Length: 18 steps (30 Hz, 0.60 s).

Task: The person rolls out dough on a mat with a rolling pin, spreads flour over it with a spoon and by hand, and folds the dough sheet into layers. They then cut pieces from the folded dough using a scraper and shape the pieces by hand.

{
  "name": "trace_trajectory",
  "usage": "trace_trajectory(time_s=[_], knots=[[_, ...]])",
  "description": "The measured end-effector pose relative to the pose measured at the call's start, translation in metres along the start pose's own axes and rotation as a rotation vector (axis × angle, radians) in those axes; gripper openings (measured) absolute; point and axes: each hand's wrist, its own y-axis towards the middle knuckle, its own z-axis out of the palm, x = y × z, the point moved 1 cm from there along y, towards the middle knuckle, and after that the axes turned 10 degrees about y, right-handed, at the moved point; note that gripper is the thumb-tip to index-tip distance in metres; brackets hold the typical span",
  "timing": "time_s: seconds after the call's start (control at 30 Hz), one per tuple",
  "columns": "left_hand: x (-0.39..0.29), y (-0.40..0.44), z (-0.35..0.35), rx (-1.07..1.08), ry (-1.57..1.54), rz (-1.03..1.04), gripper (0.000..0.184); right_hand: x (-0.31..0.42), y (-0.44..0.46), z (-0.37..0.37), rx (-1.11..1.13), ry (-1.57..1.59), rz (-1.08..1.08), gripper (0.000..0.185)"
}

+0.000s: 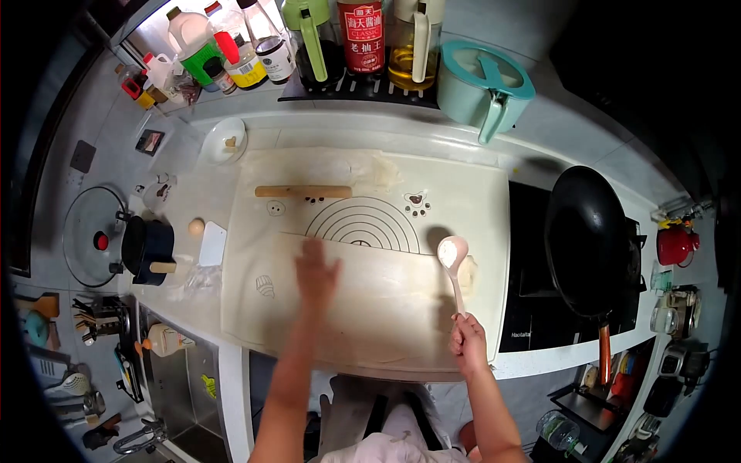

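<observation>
A wide sheet of dough lies over the lower part of a pale mat printed with circles. My left hand is over the sheet's left part, fingers spread, holding nothing, slightly blurred. In my right hand is the handle of a pink spoon, its bowl up and holding white powder. A folded lump of dough sits just right of the spoon. Above the printed circles rests a wooden rolling pin, with another thin dough piece behind it.
Right of the mat, a black wok stands on the stove. At left are an egg, a white scraper, a dark pot and a sink. Bottles and a teal container line the back; a white bowl is back left.
</observation>
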Motion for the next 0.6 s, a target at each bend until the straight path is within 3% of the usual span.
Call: trace_trajectory(time_s=[0.03,0.1,0.2,0.27,0.3,0.33,0.43,0.5,0.6], knots=[[0.023,0.009,-0.006,0.093,0.044,-0.137,0.069,0.002,0.005,-0.003,0.007,-0.008,0.002,0.014],[0.036,0.022,-0.008,0.033,0.152,-0.225,0.071,0.006,0.010,-0.008,0.025,0.000,0.003,0.014],[-0.020,0.018,0.016,0.008,0.205,-0.213,0.076,0.015,0.014,-0.012,0.014,0.004,-0.015,0.014],[-0.104,0.015,-0.012,0.205,-0.064,-0.136,0.080,0.021,0.014,-0.017,-0.007,-0.005,-0.043,0.014],[-0.149,-0.003,0.013,0.030,-0.134,-0.052,0.083,0.024,0.014,-0.020,-0.013,-0.012,-0.063,0.014],[-0.192,-0.008,-0.005,0.125,-0.246,0.031,0.080,0.026,0.014,-0.023,-0.018,-0.020,-0.083,0.014],[-0.284,-0.033,-0.005,0.261,-0.255,0.313,0.072,0.032,0.015,-0.030,-0.045,-0.045,-0.114,0.013],[-0.297,-0.034,-0.010,0.323,-0.271,0.443,0.062,0.038,0.016,-0.029,-0.034,-0.076,-0.133,0.012],[-0.241,-0.026,-0.027,0.277,-0.238,0.585,0.060,0.038,0.033,-0.021,-0.068,-0.247,-0.178,0.012]])
